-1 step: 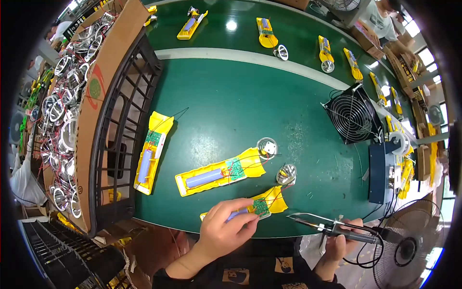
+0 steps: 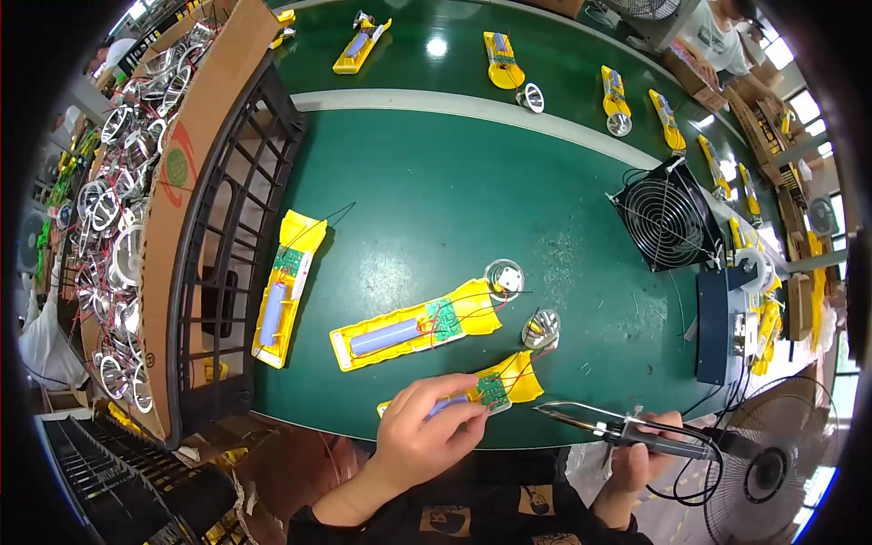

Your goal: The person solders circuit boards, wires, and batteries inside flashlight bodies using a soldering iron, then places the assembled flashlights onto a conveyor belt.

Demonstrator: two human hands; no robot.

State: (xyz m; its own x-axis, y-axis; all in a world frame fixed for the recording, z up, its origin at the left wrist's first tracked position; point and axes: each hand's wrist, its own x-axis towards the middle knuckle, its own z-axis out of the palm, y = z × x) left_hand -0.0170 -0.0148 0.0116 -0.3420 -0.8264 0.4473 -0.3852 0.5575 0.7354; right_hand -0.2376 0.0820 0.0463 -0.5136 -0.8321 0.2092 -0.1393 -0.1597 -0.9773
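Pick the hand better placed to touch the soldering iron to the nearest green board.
Right, I'd judge: the right hand holds the soldering iron, aimed toward that green board, while the left hand is at the yellow casing.

A green surface [image 2: 436,163] spreads wide, pale scuffs [image 2: 391,270] showing around its middle. Over on the left, a yellow case [image 2: 289,289] lies open, one end angled away. In the centre, a second yellow case [image 2: 414,324] slants across, a shiny lamp cup [image 2: 504,280] at its broad end. Down at the near edge lies a third yellow case [image 2: 518,380], partly covered, with another lamp cup [image 2: 541,330] just beyond it. And at the right, a black fan [image 2: 666,220] and a dark blue box [image 2: 714,327], small clippings [image 2: 584,368] lying left of the box!
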